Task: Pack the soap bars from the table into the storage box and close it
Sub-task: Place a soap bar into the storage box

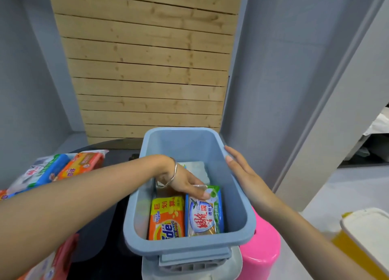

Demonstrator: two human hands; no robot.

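Blue plastic storage box (237,195) stands open, apparently resting on a pink stool (263,250) beside the dark counter (94,233). Packing is partly done. Inside lie an orange-wrapped soap bar (166,218) and a blue-and-green wrapped soap bar (205,213) side by side at the near end, with a white packet (196,170) further back.

The left hand (185,184) reaches down into the box, fingers on the upper end of the blue-and-green bar; whether it is gripping or merely pressing the wrapper cannot be told. The right hand (242,170) lies flat and unclenched on the box's right rim, steadying it and holding nothing.

Outstanding: several wrapped bars remain on the counter, including a blue one (45,173), an orange one (82,166) and a pink-wrapped one (54,260) at the near edge. A grey panel (189,267) under the box's near end may be the lid; closing is not yet begun. Judged less than halfway.
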